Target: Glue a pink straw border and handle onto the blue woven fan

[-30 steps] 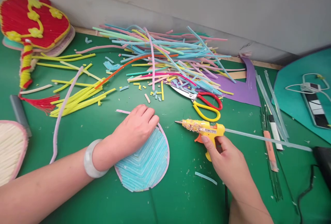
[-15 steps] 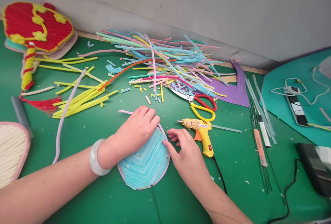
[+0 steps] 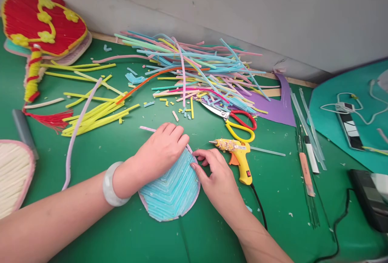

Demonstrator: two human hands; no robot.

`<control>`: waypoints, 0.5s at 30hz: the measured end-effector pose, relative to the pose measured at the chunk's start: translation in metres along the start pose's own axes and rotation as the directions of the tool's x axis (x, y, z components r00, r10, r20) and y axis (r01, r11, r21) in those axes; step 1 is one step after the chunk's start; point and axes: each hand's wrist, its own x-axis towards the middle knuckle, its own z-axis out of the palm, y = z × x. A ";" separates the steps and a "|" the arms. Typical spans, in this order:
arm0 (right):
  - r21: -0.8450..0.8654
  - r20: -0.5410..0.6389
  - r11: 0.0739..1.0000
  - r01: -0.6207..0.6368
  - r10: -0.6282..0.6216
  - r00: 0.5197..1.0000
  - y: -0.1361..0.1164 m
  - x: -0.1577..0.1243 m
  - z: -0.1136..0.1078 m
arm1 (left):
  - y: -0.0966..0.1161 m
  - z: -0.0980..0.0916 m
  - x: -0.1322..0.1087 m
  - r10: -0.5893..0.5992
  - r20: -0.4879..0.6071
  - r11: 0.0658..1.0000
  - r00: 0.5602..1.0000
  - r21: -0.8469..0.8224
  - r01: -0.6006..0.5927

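Pressing palm-down w/ fingers together, the left hand (image 3: 162, 147) is lying flat and open on the upper part of the blue ribbed disc (image 3: 172, 192), gripping nothing and just pinning it to the green mat (image 3: 121, 230); a pale bangle (image 3: 111, 184) is sitting on that wrist. The right hand (image 3: 216, 178) is resting at the disc's right rim w/ fingers curled, its thumb tip touching the pink edging strip (image 3: 199, 186) that is running round the outline. Whether it is pinching that strip or only pushing it down can't be told. By the look of it, the step in hand is seating the pink border against the disc's upper-right edge, approx. where the two hands are meeting. A loose pink end is sticking out past the left fingers at top-left, so the border prob. isn't closed yet. The next move is calling for even pressure along the rim, the left hand stopping the disc from sliding, and glue for any unstuck stretch. The yellow glue gun (image 3: 239, 153) is lying just beside the right hand, nozzle pointing left, nobody holding it. Farther back, red-and-yellow scissors (image 3: 239, 123) are lying near the gun, then a tangled pile of coloured strips (image 3: 197, 68), yellow strips (image 3: 93, 113) to the left, and a red fan (image 3: 39, 24) at far left by the grey wall (image 3: 242, 4).
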 end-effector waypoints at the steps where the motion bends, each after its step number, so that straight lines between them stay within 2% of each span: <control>1: 0.001 0.005 1.000 0.001 -0.001 1.000 0.000 0.000 0.000 | 0.000 0.000 0.000 0.002 -0.003 1.000 1.000 0.002 -0.002; 8: -0.016 0.031 1.000 -0.002 0.002 1.000 -0.001 0.001 -0.001 | -0.003 -0.003 -0.001 0.012 0.011 1.000 1.000 0.006 -0.012; 15: -0.033 0.024 0.999 0.005 -0.004 1.000 0.000 0.000 -0.001 | -0.007 -0.007 -0.002 -0.026 0.042 0.998 0.999 -0.048 0.028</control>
